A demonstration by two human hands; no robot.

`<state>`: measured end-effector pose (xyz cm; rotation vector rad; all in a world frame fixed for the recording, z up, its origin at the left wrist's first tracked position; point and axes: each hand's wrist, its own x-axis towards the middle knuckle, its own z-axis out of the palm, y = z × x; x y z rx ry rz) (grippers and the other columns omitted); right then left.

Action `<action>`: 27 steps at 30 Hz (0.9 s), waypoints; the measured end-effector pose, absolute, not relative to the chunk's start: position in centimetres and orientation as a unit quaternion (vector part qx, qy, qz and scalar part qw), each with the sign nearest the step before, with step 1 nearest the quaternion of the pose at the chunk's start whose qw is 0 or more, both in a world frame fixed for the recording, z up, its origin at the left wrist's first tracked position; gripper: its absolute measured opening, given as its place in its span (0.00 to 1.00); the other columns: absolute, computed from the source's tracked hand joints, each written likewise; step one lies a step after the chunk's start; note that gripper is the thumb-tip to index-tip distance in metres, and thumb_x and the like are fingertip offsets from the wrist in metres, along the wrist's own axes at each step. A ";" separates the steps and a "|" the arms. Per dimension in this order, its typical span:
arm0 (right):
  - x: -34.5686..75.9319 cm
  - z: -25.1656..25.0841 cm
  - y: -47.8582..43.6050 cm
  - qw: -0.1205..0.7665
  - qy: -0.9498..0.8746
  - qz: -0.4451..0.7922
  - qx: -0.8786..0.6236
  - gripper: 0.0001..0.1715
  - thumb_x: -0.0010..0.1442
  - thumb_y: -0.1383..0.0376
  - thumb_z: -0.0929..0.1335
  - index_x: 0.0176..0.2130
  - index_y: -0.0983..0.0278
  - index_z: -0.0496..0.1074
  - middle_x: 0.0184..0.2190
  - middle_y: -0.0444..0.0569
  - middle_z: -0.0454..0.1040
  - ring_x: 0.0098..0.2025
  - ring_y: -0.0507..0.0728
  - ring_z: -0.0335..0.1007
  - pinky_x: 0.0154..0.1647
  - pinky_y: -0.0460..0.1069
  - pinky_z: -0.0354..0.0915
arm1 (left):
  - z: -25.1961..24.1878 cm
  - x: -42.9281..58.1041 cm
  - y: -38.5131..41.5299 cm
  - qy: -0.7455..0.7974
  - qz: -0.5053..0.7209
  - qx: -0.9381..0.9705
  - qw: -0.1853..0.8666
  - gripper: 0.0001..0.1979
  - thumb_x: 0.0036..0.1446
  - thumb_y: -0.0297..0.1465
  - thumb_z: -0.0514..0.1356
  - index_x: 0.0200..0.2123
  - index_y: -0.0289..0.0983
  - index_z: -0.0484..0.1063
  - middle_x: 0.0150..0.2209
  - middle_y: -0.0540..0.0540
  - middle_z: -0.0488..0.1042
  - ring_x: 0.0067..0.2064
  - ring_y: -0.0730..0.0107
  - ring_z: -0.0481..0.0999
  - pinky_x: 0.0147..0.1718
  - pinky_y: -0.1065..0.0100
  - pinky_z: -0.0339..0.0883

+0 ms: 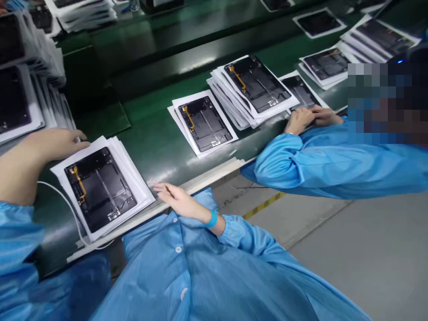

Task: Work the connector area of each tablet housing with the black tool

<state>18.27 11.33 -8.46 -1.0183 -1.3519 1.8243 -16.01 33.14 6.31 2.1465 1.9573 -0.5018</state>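
A thin, glossy black rectangular panel [92, 189] on layered white paper [129, 156] lies between the loosely uncurled left hand [62, 143] and empty, outstretched right hand [182, 203], on a shiny green surface [150, 133] above grey floor [334, 254]

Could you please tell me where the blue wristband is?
In the head view, the wristband is just below centre, around the wrist between the right hand and its sleeve, with a panel to its left in the picture.

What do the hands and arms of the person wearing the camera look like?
The left hand and right hand have no gloves. Loose, wrinkled blue sleeves cover the arms, and a bright blue band circles the right wrist.
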 end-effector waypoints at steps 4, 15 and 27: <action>16.8 -8.1 9.9 0.266 -0.562 0.699 -0.352 0.31 0.79 0.50 0.69 0.72 0.64 0.71 0.73 0.59 0.76 0.76 0.65 0.74 0.80 0.62 0.69 | 5.0 -7.0 36.1 0.603 -0.151 0.772 0.135 0.35 0.64 0.50 0.55 0.66 0.41 0.82 0.59 0.42 0.86 0.57 0.48 0.86 0.62 0.57 0.75; 18.2 -8.8 10.1 0.272 -0.618 0.680 -0.286 0.29 0.79 0.56 0.70 0.70 0.67 0.73 0.79 0.63 0.69 0.76 0.63 0.74 0.80 0.58 0.68 | -4.3 11.8 47.4 0.615 0.033 0.760 0.206 0.27 0.63 0.26 0.60 0.63 0.29 0.82 0.64 0.29 0.82 0.66 0.42 0.80 0.70 0.54 0.70; 29.4 -10.2 11.8 0.559 -0.180 0.657 -0.473 0.28 0.61 0.40 0.82 0.40 0.59 0.80 0.57 0.54 0.87 0.62 0.63 0.86 0.74 0.62 0.76 | -6.8 10.7 48.7 0.642 0.131 0.708 0.265 0.09 0.48 0.23 0.66 0.34 0.40 0.74 0.42 0.38 0.81 0.57 0.45 0.78 0.63 0.58 0.70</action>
